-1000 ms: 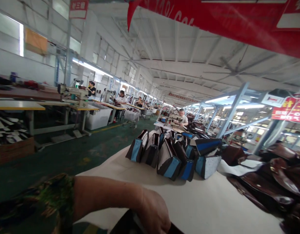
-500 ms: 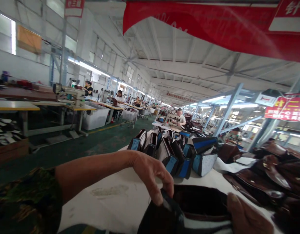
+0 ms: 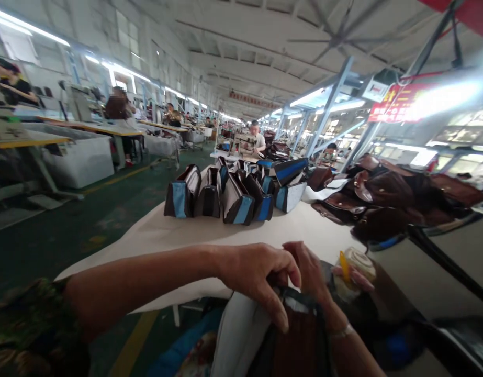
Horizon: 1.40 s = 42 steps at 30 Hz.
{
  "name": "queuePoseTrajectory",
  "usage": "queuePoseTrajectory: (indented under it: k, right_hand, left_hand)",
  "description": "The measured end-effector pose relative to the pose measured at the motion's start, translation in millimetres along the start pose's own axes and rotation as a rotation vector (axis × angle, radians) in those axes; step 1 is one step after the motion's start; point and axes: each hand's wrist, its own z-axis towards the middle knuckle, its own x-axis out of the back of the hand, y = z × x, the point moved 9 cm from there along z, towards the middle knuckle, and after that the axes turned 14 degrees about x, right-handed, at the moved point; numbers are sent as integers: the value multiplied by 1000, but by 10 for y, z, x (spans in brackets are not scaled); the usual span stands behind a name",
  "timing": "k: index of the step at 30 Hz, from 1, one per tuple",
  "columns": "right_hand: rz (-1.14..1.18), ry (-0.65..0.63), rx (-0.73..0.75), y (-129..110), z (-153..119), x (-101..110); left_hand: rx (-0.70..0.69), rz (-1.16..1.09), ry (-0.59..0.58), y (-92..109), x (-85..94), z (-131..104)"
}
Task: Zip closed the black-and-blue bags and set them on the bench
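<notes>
A dark unfinished bag piece (image 3: 300, 337), with a brown panel and a pale grey side, stands at the bottom centre, close to my body. My left hand (image 3: 253, 272) reaches in from the left. Its thumb presses on the near side of the bag's upper edge and its fingers curl over the far side. My right hand (image 3: 311, 272) lies along the right of the bag with its fingers bent at the far end of that edge. The left hand partly hides those fingertips. The bag's lower part is cut off by the frame.
Several bag bodies (image 3: 237, 201) with blue and black ends stand on the white table (image 3: 186, 233). Brown leather bags (image 3: 382, 193) are heaped at the right. A tape roll (image 3: 361, 264) with something yellow lies right of my hands. A co-worker (image 3: 257, 139) sits at a machine beyond.
The view has turned right and down. The bag has turned, its open mouth no longer facing me. My right hand has moved from its right end to beside my left hand.
</notes>
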Motion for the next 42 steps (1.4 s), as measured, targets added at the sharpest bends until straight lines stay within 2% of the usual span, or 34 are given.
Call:
queuePoseTrajectory:
  k: [3, 5, 7, 8, 12, 18, 24, 28, 31, 37, 42]
  right_hand:
    - [9, -176, -39, -339, -88, 147]
    - [-111, -401, 19, -666, -193, 119]
    - [-232, -527, 53, -884, -307, 119]
    - [-262, -549, 37, -925, -357, 132]
    - [-188, -551, -70, -849, -508, 185]
    - [-11, -511, 30, -872, -543, 295]
    - [79, -481, 118, -961, -557, 315]
    - [96, -495, 187, -1127, -551, 330]
    - [121, -500, 164, -1077, -546, 351]
    - [154, -493, -37, -686, -653, 409]
    - [99, -534, -128, -761, -696, 414]
  left_hand:
    - [81, 48, 77, -87, 71, 62]
    - [101, 42, 51, -108, 52, 121]
    - [77, -5, -2, -98, 2, 191]
    - [60, -34, -32, -87, -27, 224]
    - [53, -121, -123, -45, -125, 303]
    - [36, -102, -130, 143, -103, 221]
    - [-12, -49, -161, 273, -79, 177]
    - [-74, -23, -215, 526, -101, 112]
    - [-118, 72, -215, 652, -126, 114]
    - [75, 57, -167, 331, -207, 355]
    - [106, 28, -135, 302, -242, 405]
